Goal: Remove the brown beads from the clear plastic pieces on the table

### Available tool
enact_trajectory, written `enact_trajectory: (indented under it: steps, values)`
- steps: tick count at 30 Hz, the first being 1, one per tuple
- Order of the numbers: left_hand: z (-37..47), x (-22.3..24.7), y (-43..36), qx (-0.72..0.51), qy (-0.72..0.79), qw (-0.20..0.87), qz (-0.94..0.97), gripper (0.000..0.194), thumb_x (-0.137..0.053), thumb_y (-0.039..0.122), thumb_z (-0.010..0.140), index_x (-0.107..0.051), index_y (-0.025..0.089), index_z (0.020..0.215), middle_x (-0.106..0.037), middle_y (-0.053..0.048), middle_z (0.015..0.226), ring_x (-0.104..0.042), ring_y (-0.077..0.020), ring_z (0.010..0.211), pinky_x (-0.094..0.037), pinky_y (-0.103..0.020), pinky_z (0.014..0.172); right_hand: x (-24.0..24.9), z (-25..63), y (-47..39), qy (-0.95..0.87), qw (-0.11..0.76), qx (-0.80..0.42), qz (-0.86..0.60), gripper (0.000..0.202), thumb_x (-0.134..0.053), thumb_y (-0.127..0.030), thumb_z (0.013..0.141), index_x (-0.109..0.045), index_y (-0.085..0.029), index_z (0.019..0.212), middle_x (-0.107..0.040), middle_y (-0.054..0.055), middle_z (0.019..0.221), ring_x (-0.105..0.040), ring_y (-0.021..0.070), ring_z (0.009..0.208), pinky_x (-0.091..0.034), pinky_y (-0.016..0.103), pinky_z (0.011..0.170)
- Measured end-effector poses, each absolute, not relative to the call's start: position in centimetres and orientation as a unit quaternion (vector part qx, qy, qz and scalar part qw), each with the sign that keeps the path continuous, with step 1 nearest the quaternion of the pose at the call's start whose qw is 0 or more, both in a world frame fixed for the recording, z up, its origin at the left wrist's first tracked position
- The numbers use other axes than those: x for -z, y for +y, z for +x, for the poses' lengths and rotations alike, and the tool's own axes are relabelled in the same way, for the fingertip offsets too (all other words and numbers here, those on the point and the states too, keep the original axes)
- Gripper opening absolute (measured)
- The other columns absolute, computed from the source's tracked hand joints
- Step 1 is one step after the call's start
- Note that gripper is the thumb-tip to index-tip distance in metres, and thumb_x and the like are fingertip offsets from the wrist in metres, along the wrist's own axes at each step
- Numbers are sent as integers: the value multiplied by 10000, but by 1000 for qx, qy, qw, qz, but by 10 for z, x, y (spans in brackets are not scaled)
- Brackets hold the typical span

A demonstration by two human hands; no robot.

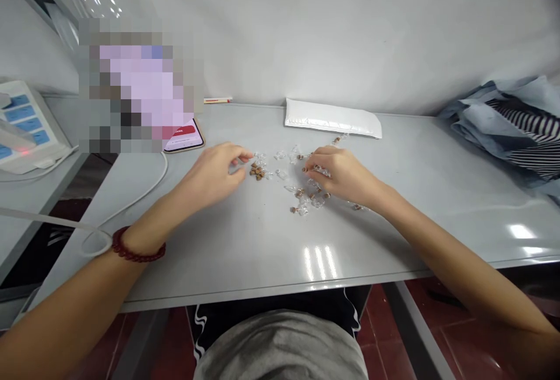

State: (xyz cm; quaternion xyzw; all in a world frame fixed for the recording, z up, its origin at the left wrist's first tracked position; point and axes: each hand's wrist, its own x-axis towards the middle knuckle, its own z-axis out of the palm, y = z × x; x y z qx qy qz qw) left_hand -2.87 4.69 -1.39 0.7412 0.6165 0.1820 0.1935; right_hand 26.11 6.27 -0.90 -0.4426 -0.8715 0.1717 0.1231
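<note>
My left hand hovers at the left edge of a small heap of brown corks, thumb and fingers apart and holding nothing. Tiny clear glass bottles lie loose beside the corks, some without a stopper. On the right, my right hand is curled down among several corked glass bottles. Its thumb and fingertips close on a small corked glass bottle, partly hidden by the fingers. More corked bottles lie under and beside that hand.
A white padded envelope lies at the back of the grey table. Back left are a phone, its cable and a blurred area. A power strip stands far left, folded cloth far right.
</note>
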Motion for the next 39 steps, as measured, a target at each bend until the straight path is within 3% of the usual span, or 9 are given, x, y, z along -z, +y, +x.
enact_trajectory:
  steps: [5,11,17,22,25,29,33,39]
  values:
    - [-17,17,44,-149,619,213,741,432,-556,215,805,-781,176,1172,-802,-80,1097,-737,-260,912,-612,-391,900,-1,248,82,-873,92,-181,-443,167,-626,-193,986,-781,-132,986,-717,129,1023,-612,217,846,-459,362,760]
    - [-19,20,47,-140,614,223,744,456,-515,187,809,-768,173,1187,-790,-74,1078,-724,-239,822,-604,-396,879,0,224,123,-903,57,-193,-380,326,-609,-66,928,-791,-162,1180,-686,128,1149,-626,233,979,-474,366,855]
    - [-20,25,54,-165,585,227,761,346,-532,253,855,-806,204,1061,-776,-82,1069,-710,-255,845,-599,-406,863,6,218,131,-923,32,-187,-334,240,-658,-103,933,-805,-173,1110,-707,133,1110,-611,286,1093,-479,421,931]
    - [-20,25,53,-194,581,238,754,202,-578,311,880,-744,205,924,-777,-83,941,-722,-256,813,-607,-411,852,2,215,123,-924,8,-155,-351,140,-637,-76,901,-736,-142,974,-700,122,1014,-614,240,936,-459,356,783]
    - [-17,21,46,-261,571,294,721,206,-617,370,877,-725,209,944,-796,-69,903,-753,-253,840,-624,-403,852,2,220,112,-908,74,-204,-359,186,-623,-83,877,-713,-144,1028,-729,77,961,-621,186,820,-454,322,743]
    - [-10,13,34,-340,526,391,674,271,-696,429,847,-741,195,977,-813,-69,924,-782,-243,871,-653,-391,871,3,227,92,-886,196,-294,-300,175,-616,-203,897,-720,-169,1034,-753,34,906,-648,166,820,-491,308,780]
    - [-2,10,24,-366,515,392,669,252,-716,435,846,-766,218,965,-835,-60,980,-783,-242,927,-658,-387,932,1,228,76,-878,222,-320,-277,170,-612,-241,910,-737,-179,1008,-760,22,884,-639,158,790,-489,305,761]
    - [-1,8,19,-360,528,355,682,190,-686,407,859,-783,257,922,-836,-38,983,-788,-251,939,-648,-364,914,0,225,68,-881,226,-301,-286,270,-516,-308,1063,-722,-177,949,-688,28,802,-558,155,722,-416,305,700]
